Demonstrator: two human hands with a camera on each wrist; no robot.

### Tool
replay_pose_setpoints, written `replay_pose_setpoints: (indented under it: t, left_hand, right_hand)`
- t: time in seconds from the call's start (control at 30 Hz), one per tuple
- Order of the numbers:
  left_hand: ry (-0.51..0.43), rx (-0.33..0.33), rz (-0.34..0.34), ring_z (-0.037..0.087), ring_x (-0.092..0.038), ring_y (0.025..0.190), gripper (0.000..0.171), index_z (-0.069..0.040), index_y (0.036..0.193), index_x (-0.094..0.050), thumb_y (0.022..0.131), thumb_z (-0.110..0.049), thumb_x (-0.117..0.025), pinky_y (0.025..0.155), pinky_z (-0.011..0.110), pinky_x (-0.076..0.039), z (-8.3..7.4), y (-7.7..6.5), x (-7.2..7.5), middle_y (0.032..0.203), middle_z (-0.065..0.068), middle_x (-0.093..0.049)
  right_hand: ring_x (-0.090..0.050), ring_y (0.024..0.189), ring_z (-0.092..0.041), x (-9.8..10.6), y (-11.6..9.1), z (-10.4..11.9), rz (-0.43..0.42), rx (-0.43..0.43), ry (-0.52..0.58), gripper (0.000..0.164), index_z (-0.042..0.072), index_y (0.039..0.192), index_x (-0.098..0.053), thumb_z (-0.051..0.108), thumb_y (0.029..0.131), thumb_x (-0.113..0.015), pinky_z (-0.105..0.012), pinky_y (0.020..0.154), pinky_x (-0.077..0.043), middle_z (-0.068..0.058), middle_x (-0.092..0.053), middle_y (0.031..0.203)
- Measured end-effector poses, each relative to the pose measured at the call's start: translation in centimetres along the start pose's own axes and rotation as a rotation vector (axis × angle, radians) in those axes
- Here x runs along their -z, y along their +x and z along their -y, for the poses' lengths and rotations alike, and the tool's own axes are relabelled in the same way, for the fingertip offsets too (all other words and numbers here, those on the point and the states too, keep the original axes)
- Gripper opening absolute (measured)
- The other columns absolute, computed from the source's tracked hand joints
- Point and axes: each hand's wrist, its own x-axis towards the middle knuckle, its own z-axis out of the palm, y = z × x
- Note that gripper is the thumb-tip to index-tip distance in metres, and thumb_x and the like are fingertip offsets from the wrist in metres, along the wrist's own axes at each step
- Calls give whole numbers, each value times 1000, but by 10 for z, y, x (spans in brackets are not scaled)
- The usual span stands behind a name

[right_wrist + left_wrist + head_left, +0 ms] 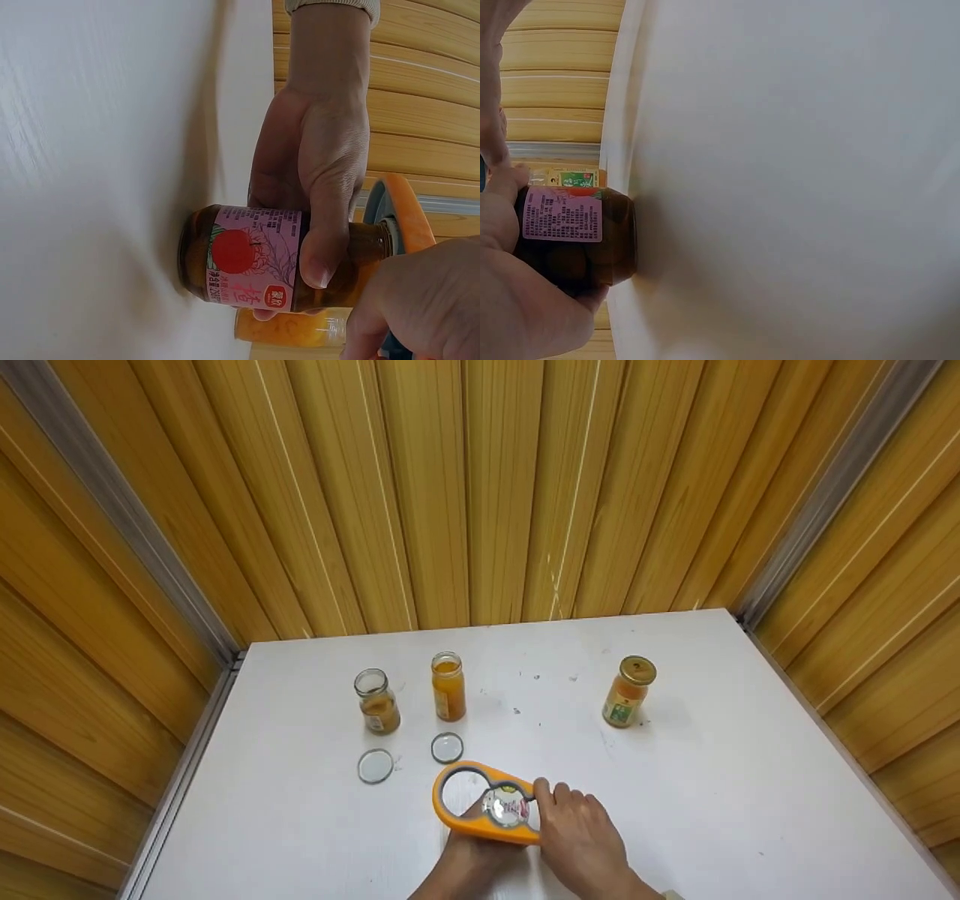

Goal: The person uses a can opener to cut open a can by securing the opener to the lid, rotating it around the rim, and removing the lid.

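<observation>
My left hand (474, 856) grips a dark glass jar with a pink label (255, 259), upright with its base at the white table. An orange-and-grey jar opener (491, 830) lies over the top of this jar. Through one of its rings the patterned lid (508, 807) shows. My right hand (581, 838) grips the opener's right end, its fingers over the upper edge. In the left wrist view the pink label (562, 214) with small print faces the camera. The right wrist view shows the left thumb (322, 247) across the jar's side.
Two lidless jars, one part-filled (379, 709) and one orange (449, 690), stand at the left. Two lids (375, 766) lie before them on the white table (720, 810). A jar with a gold lid (628, 694) stands at the right. Wood-patterned walls (495, 495) surround the table.
</observation>
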Motion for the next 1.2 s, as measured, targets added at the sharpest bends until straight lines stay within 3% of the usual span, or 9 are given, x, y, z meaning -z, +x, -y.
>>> replay_pose_setpoints:
  t: [0.1, 0.17, 0.33, 0.4, 0.53, 0.73, 0.87, 1.03, 1.2]
  left_hand:
    - [-56, 16, -3, 29, -48, 117, 49, -12, 146, -18, 101, -29, -29, 99, 42, -38, 0, 1, -2, 139, 18, -38]
    - [104, 1, 19, 27, -49, 116, 52, -10, 145, -20, 99, -27, -38, 100, 42, -38, -1, 3, 0, 137, 16, -42]
    - [1121, -198, 54, 14, -51, 112, 74, -14, 135, -44, 73, -36, -77, 104, 44, -31, -6, 7, 13, 122, -4, -57]
    - [1343, -273, 59, 12, -50, 113, 79, -20, 132, -49, 64, -42, -82, 105, 47, -28, -9, 7, 20, 121, -9, -57]
    - [1375, -271, 187, 11, -46, 118, 79, -25, 135, -43, 68, -43, -80, 106, 46, -26, -16, 5, 29, 127, -11, -53]
    - [1467, -349, 485, 7, -45, 120, 70, -17, 138, -41, 79, -33, -74, 105, 32, -31, -26, 7, 35, 132, -6, -51]
    - [1523, -282, 598, 5, -41, 124, 70, -14, 141, -37, 83, -37, -68, 106, 28, -27, -33, 8, 33, 137, -6, -47]
    - [1640, -165, 653, 2, -35, 126, 77, -15, 144, -32, 82, -39, -69, 109, 29, -23, -43, 8, 27, 139, -14, -41]
    - [1654, -111, 611, 1, -43, 117, 77, -22, 141, -38, 76, -44, -73, 107, 33, -28, -48, 5, 21, 131, -19, -46]
  right_hand:
    - [-47, 52, -16, -1, 1, -1, -3, 10, -1, 37, 7, 100, -51, 13, 69, -69, -31, 46, -42, -3, -47, 65]
    - [-47, 52, -16, -1, 1, -3, -9, 20, 4, 38, 7, 100, -51, 13, 68, -70, -31, 46, -42, -3, -48, 66]
    - [-45, 52, -14, -3, 2, -9, -17, 58, 15, 39, 9, 99, -50, 16, 69, -73, -29, 45, -39, -1, -47, 66]
    - [-45, 52, -14, -4, 4, -12, -13, 82, 24, 39, 10, 100, -50, 18, 70, -74, -28, 45, -38, 0, -46, 66]
    - [-43, 52, -13, -5, 10, -20, 0, 139, 49, 33, 12, 99, -50, 14, 73, -70, -27, 46, -38, 2, -44, 66]
    - [-42, 54, -11, -8, 19, -34, 45, 251, 96, 34, 17, 100, -49, 13, 73, -69, -26, 51, -40, 6, -42, 68]
    - [-42, 56, -11, -11, 24, -43, 9, 333, 125, 35, 19, 100, -50, 13, 72, -70, -25, 53, -41, 7, -44, 70]
    - [-40, 58, -10, -17, 31, -53, -30, 427, 168, 32, 21, 99, -49, 11, 75, -67, -24, 54, -38, 9, -41, 71]
    - [-41, 60, -9, -20, 37, -59, -47, 497, 196, 28, 22, 101, -51, 11, 79, -65, -24, 58, -40, 10, -42, 73]
